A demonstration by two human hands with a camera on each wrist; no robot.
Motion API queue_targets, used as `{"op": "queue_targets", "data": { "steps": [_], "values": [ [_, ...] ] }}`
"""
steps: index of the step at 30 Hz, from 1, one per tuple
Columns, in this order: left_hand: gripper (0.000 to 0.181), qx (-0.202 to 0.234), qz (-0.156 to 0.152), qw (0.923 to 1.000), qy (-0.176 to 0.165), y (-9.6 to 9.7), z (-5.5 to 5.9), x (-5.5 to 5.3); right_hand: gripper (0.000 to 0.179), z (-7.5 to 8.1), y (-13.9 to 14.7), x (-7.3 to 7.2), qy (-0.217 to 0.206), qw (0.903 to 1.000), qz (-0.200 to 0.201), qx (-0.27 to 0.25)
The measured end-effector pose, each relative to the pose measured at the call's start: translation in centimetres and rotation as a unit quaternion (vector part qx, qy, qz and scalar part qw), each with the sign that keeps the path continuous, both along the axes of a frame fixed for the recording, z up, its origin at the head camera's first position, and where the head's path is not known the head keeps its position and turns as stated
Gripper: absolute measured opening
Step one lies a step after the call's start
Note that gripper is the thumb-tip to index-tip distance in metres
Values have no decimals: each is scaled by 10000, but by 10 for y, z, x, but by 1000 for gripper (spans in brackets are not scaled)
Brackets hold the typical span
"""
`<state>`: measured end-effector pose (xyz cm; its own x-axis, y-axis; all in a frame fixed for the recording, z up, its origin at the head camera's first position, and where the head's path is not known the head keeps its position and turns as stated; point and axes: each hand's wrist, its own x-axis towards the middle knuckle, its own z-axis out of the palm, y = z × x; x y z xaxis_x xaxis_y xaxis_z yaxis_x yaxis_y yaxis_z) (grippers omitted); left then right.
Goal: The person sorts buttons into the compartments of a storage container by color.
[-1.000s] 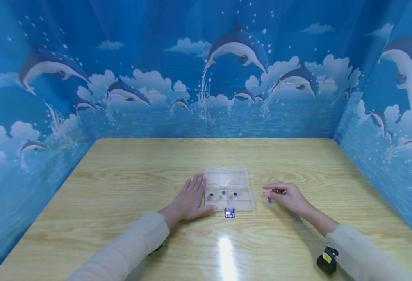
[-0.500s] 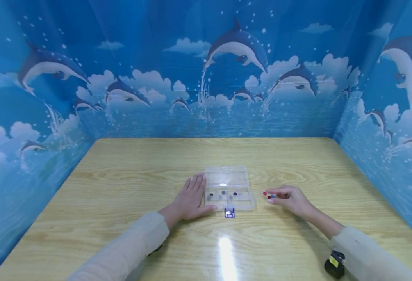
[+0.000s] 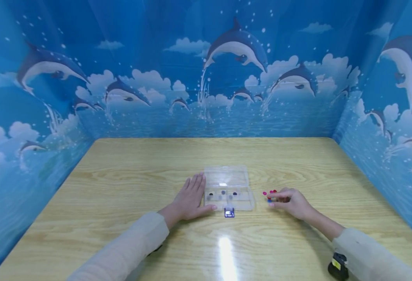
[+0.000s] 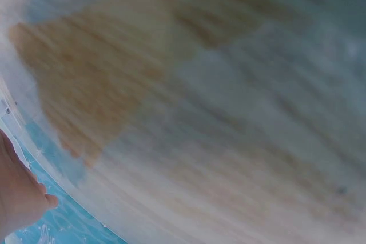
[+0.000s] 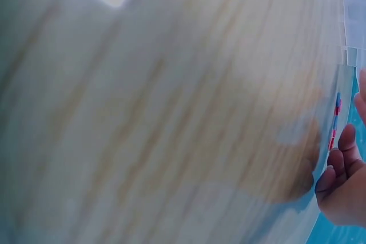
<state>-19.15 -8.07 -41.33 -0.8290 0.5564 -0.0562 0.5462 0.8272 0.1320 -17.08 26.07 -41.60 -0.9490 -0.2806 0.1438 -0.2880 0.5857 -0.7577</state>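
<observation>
A clear plastic compartment box (image 3: 241, 205) lies at mid-table, lid (image 3: 227, 176) raised away from me and a blue-edged latch (image 3: 229, 212) at its front. Several small dark round pieces (image 3: 235, 194) sit inside. My left hand (image 3: 188, 199) lies flat against the box's left side, fingers straight, thumb at the front corner. Right of the box, small round pieces lie on the table: pink (image 3: 264, 193), red (image 3: 275, 191) and blue (image 3: 270, 201). Over them is my right hand (image 3: 293, 203), thumb and forefinger apart around the nearer ones. The right wrist view shows its other fingers (image 5: 337, 164) curled.
The wood-grain table (image 3: 139, 164) reaches back to a blue dolphin-print curtain (image 3: 177, 109), which also encloses both sides. A bright light reflection (image 3: 227, 257) shows near the front. A black wrist device (image 3: 338, 266) hangs under the right sleeve.
My right hand has drawn back slightly to the right, and its finger and thumb have spread. More red and pink pieces now show beside it. The left hand and box stay put.
</observation>
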Motion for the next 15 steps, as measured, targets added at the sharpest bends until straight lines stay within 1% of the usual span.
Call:
{"op": "queue_targets", "data": {
  "steps": [9,15],
  "values": [
    [95,-21,-26,10000,10,-1,-2,0,27,-1,1,1,96,9999,127,-4],
    [96,-59,-59,9999,67,-1,-2,-1,25,-2,3,-1,-110,9998,55,163]
  ]
}}
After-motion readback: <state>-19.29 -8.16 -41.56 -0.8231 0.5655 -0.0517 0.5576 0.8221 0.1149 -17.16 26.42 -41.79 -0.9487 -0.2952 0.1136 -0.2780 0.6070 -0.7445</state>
